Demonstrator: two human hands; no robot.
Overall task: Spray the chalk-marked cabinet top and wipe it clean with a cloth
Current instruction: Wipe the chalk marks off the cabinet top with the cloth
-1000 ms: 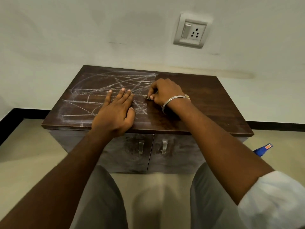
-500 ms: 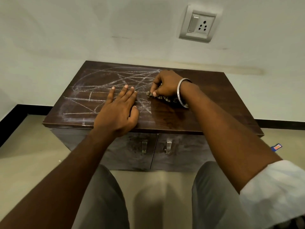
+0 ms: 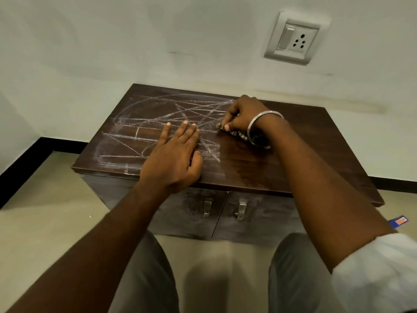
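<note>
Biggest thing here is the pale wall (image 3: 112, 53), with the cabinet (image 3: 191, 218) pushed right up against it and my knees either side in front. Its dark wood top (image 3: 293, 154) is split pretty much in half: chalk (image 3: 158, 114) scribbles, straight lines and a big loop, cover the left side, and the right side is bare shiny wood.

My left hand (image 3: 173, 159) lies flat on the top near the front edge, palm down right over the chalk, fingers straight and close together, holding nothing. My right hand (image 3: 243, 114) is further back, about mid-top, right where the chalk stops. Its fingers are curled down and pinching a cloth (image 3: 241, 134), a dark patterned scrap bunched under the palm and pressed on the wood. Only a bit of it pokes out, by my bangle (image 3: 264, 115). The fingertips sit on the last chalk lines.

There's a socket (image 3: 293, 39) up on the wall, two metal handles (image 3: 207, 208) on the doors, and some small blue thing (image 3: 398, 222) on the floor to the right.
</note>
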